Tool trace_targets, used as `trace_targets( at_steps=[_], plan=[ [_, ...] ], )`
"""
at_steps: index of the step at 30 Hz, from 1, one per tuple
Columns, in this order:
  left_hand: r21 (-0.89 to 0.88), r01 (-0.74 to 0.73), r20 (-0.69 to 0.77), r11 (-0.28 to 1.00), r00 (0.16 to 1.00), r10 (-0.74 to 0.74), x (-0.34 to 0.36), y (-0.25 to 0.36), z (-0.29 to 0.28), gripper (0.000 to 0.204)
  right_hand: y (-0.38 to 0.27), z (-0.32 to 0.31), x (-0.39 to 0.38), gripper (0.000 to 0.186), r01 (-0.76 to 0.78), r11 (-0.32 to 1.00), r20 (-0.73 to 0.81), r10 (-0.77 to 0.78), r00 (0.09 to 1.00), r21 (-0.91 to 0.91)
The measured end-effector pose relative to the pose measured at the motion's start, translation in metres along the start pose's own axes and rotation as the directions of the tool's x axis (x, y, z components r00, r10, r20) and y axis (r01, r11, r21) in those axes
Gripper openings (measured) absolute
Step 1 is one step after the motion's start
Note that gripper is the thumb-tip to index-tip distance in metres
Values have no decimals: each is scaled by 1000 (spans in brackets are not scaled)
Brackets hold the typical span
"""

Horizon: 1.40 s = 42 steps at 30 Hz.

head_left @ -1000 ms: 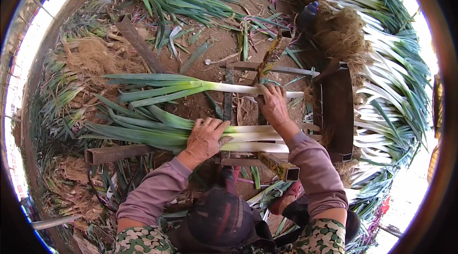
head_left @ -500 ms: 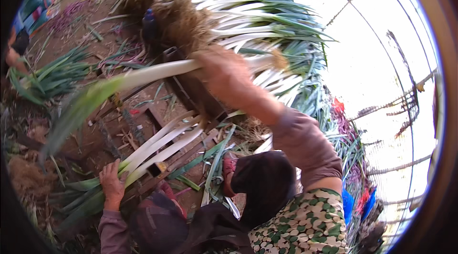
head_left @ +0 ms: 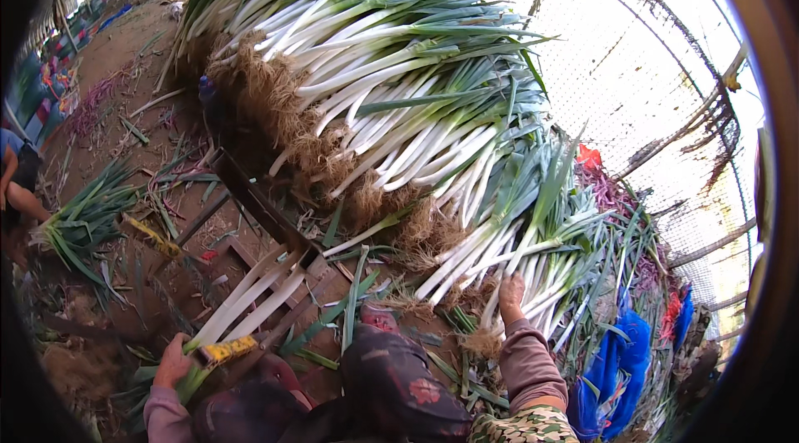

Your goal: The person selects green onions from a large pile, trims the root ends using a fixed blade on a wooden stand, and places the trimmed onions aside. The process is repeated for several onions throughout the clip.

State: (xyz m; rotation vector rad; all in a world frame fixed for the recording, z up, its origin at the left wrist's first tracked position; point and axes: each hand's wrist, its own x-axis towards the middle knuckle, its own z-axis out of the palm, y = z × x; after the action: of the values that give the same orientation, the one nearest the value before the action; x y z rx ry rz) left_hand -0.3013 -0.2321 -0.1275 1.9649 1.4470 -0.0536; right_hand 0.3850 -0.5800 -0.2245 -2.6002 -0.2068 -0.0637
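The left hand [head_left: 172, 362] curls round some leeks [head_left: 268, 303] on the left, white ends pointing far and right. The right hand [head_left: 510, 297] is nearer the big leek pile [head_left: 408, 143], at its near end; I can't tell if it grips.

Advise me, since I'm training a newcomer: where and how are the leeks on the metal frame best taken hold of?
Probably by the white middle of the leeks, from above: those stalks are bare, slim and roughly side by side, so one grip may span them. The left hand is at the green end; a dark metal plate stands near the other.
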Motion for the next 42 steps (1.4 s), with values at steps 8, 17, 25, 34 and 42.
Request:
trace_targets(
  at_steps=[8, 17, 25, 34, 42],
  plan=[
    [-83, -39, -99, 996, 995, 31, -11, -65, 18, 61, -281, 133, 36, 41, -126, 634, 410, -323, 853, 763],
    [-519, 303, 121, 799, 952, -283, -24, -86, 11, 53, -427, 214, 66, 30, -184, 962, 522, 54, 852, 201],
    [-434, 234, 150, 870, 971, -186, -8, -85, 1, 51, -413, 237, 80, 40, -377, 731, 454, 103, 885, 569],
    [-382, 325, 66, 865, 943, -325, -15, -16, 3, 54, -309, 201, 111, 34, -143, 748, 138, 70, 988, 648],
    [-499, 325, 59, 803, 937, -343, -20, -22, 0, 52, -324, 198, 130, 52, -185, 822, 105, 153, 983, 539]
  ],
)
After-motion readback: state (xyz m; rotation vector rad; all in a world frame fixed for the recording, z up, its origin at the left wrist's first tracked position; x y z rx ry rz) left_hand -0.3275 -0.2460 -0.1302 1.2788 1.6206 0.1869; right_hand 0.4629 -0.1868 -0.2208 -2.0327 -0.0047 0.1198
